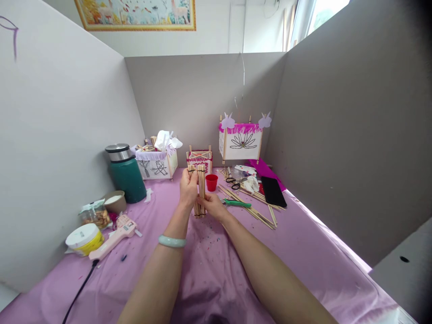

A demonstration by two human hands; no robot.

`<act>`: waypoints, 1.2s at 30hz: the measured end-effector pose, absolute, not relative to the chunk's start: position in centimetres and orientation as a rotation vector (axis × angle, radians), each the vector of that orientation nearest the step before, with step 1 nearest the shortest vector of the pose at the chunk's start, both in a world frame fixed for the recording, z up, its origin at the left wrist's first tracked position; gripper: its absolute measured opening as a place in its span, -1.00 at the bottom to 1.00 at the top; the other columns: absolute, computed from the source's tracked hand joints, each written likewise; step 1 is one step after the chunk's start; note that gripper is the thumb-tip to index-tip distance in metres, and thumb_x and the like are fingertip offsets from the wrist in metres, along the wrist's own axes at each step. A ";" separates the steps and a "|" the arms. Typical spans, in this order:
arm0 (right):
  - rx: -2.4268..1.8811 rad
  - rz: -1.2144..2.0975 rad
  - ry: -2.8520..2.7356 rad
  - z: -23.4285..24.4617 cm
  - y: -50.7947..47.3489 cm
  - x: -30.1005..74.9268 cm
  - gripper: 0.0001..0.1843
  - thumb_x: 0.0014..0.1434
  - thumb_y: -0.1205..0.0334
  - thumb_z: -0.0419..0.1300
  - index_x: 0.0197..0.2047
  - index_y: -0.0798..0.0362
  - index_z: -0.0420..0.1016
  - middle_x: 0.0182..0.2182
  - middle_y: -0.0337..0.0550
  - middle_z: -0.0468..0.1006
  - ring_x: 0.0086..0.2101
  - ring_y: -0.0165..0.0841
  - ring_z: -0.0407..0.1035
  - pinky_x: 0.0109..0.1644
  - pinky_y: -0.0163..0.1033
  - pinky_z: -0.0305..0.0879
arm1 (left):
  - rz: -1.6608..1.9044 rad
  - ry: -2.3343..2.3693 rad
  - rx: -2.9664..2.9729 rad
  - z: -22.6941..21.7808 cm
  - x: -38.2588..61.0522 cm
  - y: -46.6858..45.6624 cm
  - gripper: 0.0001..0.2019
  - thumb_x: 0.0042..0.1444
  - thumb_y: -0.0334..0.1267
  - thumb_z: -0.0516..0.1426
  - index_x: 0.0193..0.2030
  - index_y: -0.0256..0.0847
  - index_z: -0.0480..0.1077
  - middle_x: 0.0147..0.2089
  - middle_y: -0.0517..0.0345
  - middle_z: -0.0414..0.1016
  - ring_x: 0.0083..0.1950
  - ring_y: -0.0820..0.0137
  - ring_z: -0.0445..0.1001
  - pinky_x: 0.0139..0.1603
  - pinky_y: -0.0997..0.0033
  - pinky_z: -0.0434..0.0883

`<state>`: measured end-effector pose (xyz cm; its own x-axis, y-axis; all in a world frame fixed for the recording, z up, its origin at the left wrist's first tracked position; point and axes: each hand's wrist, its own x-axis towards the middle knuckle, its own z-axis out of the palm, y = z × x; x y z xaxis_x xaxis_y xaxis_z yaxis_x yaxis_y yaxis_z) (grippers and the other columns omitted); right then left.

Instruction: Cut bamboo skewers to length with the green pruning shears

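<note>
Upright over the middle of the table stands a set of thin wooden sticks (201, 182), bound with dark ties near the top and bottom. My left hand (188, 188) is closed around its left side towards the upper part. Lower down, my right hand (213, 206) pinches it from the right. Just behind the sticks sits a small box frame (200, 155) with red wavy trim, partly hidden by them. A small red cup (211, 182) is close to the right of the sticks. Green-handled pliers (238, 203) lie beyond my right hand.
Loose sticks (261, 218), black scissors (232, 182) and a black phone (273, 191) lie at right. A white lantern (243, 144) hangs behind them. At left are a green flask (127, 177), a decorated box (157, 166), a tub (84, 238) and a corded glue gun (113, 238).
</note>
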<state>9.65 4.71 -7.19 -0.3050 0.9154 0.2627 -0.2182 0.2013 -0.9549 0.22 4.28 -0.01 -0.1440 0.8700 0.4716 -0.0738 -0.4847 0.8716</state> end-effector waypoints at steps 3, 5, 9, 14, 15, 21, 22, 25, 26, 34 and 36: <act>-0.712 1.391 -1.380 -7.0 4.5 9.8 -0.53 -0.20 -0.16 0.35 -0.41 0.10 0.52 -0.48 -0.18 0.57 -0.41 -0.28 0.44 -0.29 -0.22 0.33 | 1.815 0.906 1.378 0.2 0.2 4.0 -0.82 0.06 -0.13 0.14 -0.28 -0.18 0.31 -0.38 0.25 0.37 -0.37 0.48 0.34 -0.32 0.51 0.29; -0.683 1.446 -1.359 -6.9 4.5 9.8 -0.50 -0.22 -0.15 0.37 -0.36 0.12 0.54 -0.43 -0.13 0.60 -0.36 -0.24 0.48 -0.22 -0.17 0.36 | 1.751 0.846 1.321 0.3 0.0 4.0 -0.77 -0.01 -0.12 0.20 -0.27 -0.19 0.36 -0.38 0.25 0.42 -0.39 0.48 0.37 -0.34 0.50 0.31; -0.655 1.540 -1.324 -6.8 4.5 9.9 -0.45 -0.25 -0.12 0.41 -0.30 0.15 0.55 -0.38 -0.06 0.61 -0.30 -0.19 0.51 -0.13 -0.09 0.39 | 1.611 0.750 1.192 0.4 -0.7 4.0 -0.67 -0.14 -0.10 0.29 -0.25 -0.21 0.42 -0.39 0.23 0.49 -0.43 0.47 0.43 -0.38 0.47 0.34; -0.635 1.588 -1.368 -6.6 4.6 10.2 -0.44 -0.25 -0.12 0.42 -0.29 0.16 0.56 -0.36 -0.04 0.61 -0.29 -0.19 0.51 -0.11 -0.07 0.39 | 1.508 0.693 1.180 0.4 -1.3 3.9 -0.62 -0.16 -0.11 0.33 -0.22 -0.27 0.45 -0.37 0.12 0.56 -0.44 0.43 0.48 -0.41 0.44 0.39; -0.630 1.592 -1.383 -6.5 4.6 10.3 -0.44 -0.24 -0.12 0.41 -0.29 0.16 0.56 -0.36 -0.03 0.61 -0.28 -0.19 0.51 -0.11 -0.07 0.39 | 1.493 0.690 1.188 0.4 -1.3 3.9 -0.62 -0.16 -0.11 0.33 -0.23 -0.28 0.46 -0.35 0.09 0.57 -0.42 0.41 0.49 -0.40 0.43 0.40; -0.585 1.609 -1.446 -6.5 4.7 10.8 -0.46 -0.17 -0.12 0.39 -0.25 0.17 0.57 -0.31 -0.01 0.61 -0.25 -0.20 0.51 -0.04 -0.05 0.36 | 1.455 0.660 1.215 0.4 -1.2 3.7 -0.60 -0.16 -0.13 0.33 -0.18 -0.29 0.48 -0.17 -0.03 0.59 -0.18 0.25 0.55 -0.24 0.32 0.47; -0.585 1.609 -1.440 -6.5 4.7 10.8 -0.45 -0.17 -0.12 0.39 -0.25 0.17 0.57 -0.31 -0.01 0.61 -0.25 -0.20 0.51 -0.04 -0.04 0.36 | 1.462 0.657 1.207 0.4 -1.2 3.7 -0.61 -0.16 -0.14 0.34 -0.19 -0.29 0.48 -0.17 -0.03 0.59 -0.17 0.24 0.55 -0.23 0.31 0.48; -0.610 1.604 -1.442 -6.6 4.8 10.7 -0.45 -0.18 -0.12 0.39 -0.25 0.17 0.57 -0.34 -0.03 0.61 -0.26 -0.19 0.51 -0.04 -0.04 0.36 | 1.478 0.625 1.181 0.3 -1.1 3.8 -0.64 -0.15 -0.16 0.34 -0.21 -0.28 0.48 -0.17 0.00 0.59 -0.15 0.24 0.55 -0.17 0.28 0.49; -0.618 1.601 -1.446 -6.6 4.8 10.7 -0.45 -0.18 -0.12 0.39 -0.25 0.17 0.56 -0.34 -0.03 0.61 -0.26 -0.19 0.51 -0.05 -0.04 0.36 | 1.479 0.612 1.178 0.3 -1.1 3.8 -0.64 -0.15 -0.17 0.34 -0.20 -0.28 0.48 -0.17 0.00 0.59 -0.14 0.24 0.55 -0.15 0.26 0.49; -0.625 1.606 -1.453 -6.6 5.0 10.6 -0.49 -0.16 -0.07 0.39 -0.26 0.18 0.56 -0.34 -0.02 0.61 -0.27 -0.18 0.50 -0.06 -0.02 0.37 | 1.388 0.698 1.237 -0.1 -1.6 4.1 -0.63 -0.17 -0.18 0.35 -0.22 -0.35 0.49 -0.20 -0.08 0.60 -0.22 0.26 0.57 -0.15 0.26 0.49; -0.606 1.598 -1.459 -6.7 5.0 10.6 -0.52 -0.12 -0.05 0.37 -0.24 0.16 0.56 -0.32 -0.03 0.61 -0.25 -0.20 0.50 -0.06 -0.05 0.37 | 1.384 0.702 1.258 -0.1 -1.8 4.1 -0.63 -0.16 -0.17 0.35 -0.22 -0.35 0.50 -0.19 -0.08 0.60 -0.23 0.26 0.57 -0.17 0.27 0.49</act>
